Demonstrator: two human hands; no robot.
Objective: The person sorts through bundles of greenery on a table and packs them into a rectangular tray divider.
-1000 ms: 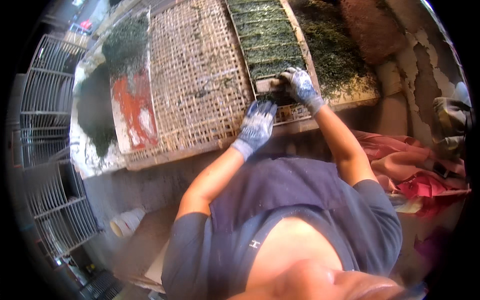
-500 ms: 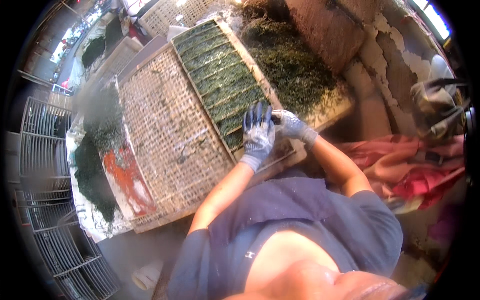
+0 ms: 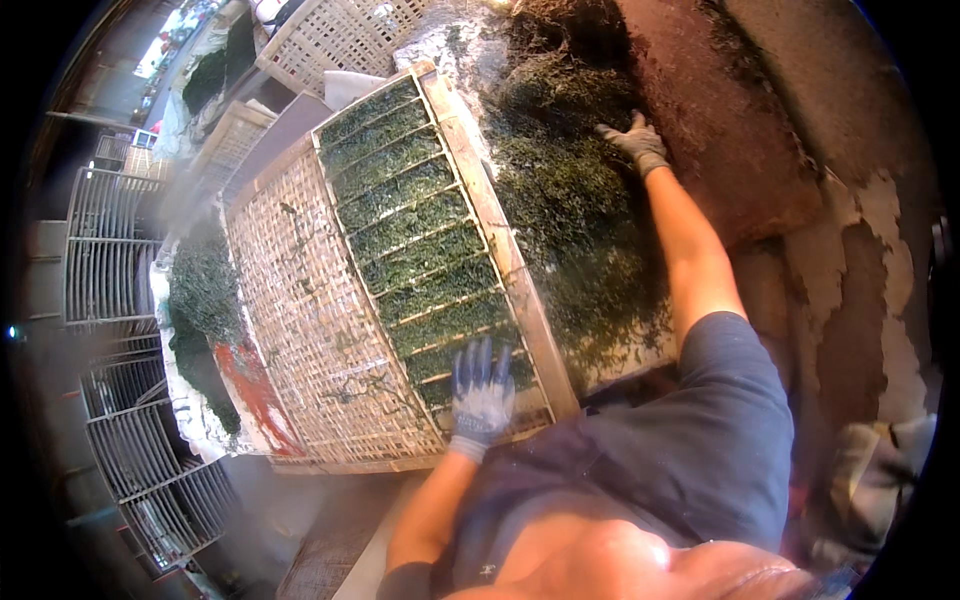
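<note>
My left hand (image 3: 482,395), in a grey glove with dark fingertips, lies flat with its fingers stretched out on the near end of a slatted wooden frame (image 3: 540,340). Narrow compartments in that frame are filled with dark green, stringy seaweed-like stuff (image 3: 425,255). The frame rests on a woven bamboo screen (image 3: 300,310). Farther off, my right hand (image 3: 638,145), also gloved, reaches to the far right edge of a big heap of the same green stuff (image 3: 570,200). Its fingers are spread, and nothing shows in them.
On the left, more green stuff (image 3: 205,290) lies on a white sheet beside a reddish patch (image 3: 250,385). Metal racks (image 3: 110,250) stand along the left side. Another woven screen (image 3: 340,40) leans at the back. A reddish-brown slab (image 3: 720,130) borders the heap on the right.
My right hand has left the frame's near end and reached far out to the heap. My left hand stays at the frame's near end, fingers still stretched. The view has shifted.
</note>
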